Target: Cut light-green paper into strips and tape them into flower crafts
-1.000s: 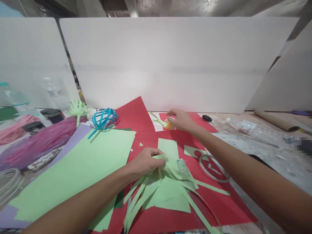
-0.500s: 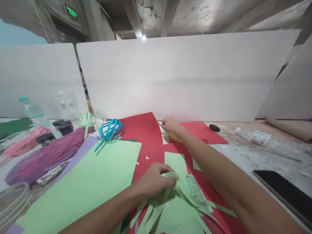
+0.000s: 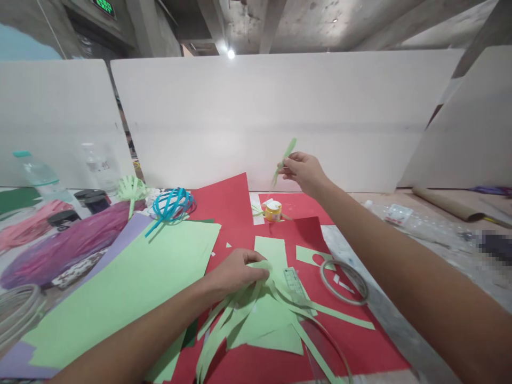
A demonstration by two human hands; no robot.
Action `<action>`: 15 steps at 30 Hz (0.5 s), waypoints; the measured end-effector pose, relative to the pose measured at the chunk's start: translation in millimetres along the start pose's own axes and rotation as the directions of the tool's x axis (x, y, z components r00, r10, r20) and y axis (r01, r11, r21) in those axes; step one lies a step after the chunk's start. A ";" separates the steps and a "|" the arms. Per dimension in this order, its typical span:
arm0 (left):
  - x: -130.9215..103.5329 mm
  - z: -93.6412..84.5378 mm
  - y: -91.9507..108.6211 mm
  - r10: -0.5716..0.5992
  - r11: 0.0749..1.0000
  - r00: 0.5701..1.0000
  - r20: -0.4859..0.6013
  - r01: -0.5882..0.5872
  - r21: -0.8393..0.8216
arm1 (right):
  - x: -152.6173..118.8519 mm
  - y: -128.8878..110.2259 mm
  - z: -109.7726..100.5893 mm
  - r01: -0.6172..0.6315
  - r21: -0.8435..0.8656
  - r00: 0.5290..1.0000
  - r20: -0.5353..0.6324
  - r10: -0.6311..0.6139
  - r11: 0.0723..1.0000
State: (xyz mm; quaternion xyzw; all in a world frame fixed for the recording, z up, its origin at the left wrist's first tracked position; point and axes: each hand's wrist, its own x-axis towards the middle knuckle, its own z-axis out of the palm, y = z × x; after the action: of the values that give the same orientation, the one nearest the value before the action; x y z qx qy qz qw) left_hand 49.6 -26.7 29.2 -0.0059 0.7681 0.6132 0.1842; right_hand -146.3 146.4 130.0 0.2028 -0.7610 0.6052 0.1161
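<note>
Low in the middle, my left hand (image 3: 240,273) pinches a bunch of pale green paper strips (image 3: 244,330) where they gather. Their loose ends fan out over green paper pieces (image 3: 276,330) and a red sheet (image 3: 224,234). My right hand (image 3: 307,173) is raised in front of the white panel, its fingers closed on a small, slender pale green paper piece (image 3: 291,146) with thin ends hanging below. Beneath that hand stands a small yellow jar (image 3: 273,212) with something white on top. A clear ruler (image 3: 295,285) lies right of the bunch.
A large green sheet (image 3: 136,298) covers the left, with a blue strip ball (image 3: 174,205) and a green strip shape (image 3: 132,189) behind it. A tape roll (image 3: 363,293) lies by my right forearm. A plastic bottle (image 3: 400,214) lies at right; a white panel (image 3: 240,117) stands behind.
My right hand has lifted from beside the yellow jar, bringing up the small green paper piece. The jar and tape roll now show. My left hand keeps its grip; the view has shifted slightly.
</note>
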 end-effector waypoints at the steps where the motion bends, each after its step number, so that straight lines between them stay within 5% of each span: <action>1: 1.9 -0.7 0.3 -0.009 1.000 1.000 0.005 0.009 0.011 | -2.8 -0.9 -8.3 0.030 0.000 0.999 -0.011 -0.030 1.000; 4: 9.9 -3.4 1.8 -0.050 0.998 0.997 0.066 0.047 0.044 | -8.0 7.5 -30.2 0.091 -0.266 0.993 -0.054 -0.109 0.960; 7: 15.8 -6.5 3.8 -0.099 0.995 0.982 0.160 0.092 0.047 | -8.3 30.5 -38.7 0.056 -0.584 0.984 -0.107 -0.145 0.810; 10: 15.8 -9.2 5.0 -0.090 0.995 0.976 0.197 0.078 0.066 | -9.2 59.1 -31.5 0.045 -0.660 0.991 -0.066 -0.117 0.750; 15: 11.4 -11.2 4.8 -0.053 0.989 0.979 0.195 0.024 0.149 | -20.8 88.9 -16.5 0.084 -0.695 0.986 0.160 0.040 0.714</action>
State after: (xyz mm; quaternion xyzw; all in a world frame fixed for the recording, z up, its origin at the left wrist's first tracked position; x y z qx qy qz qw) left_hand 34.7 -33.6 32.4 0.0540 0.7884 0.5493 0.2716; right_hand -168.8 182.4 47.5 0.2018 -0.9376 0.2522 0.1287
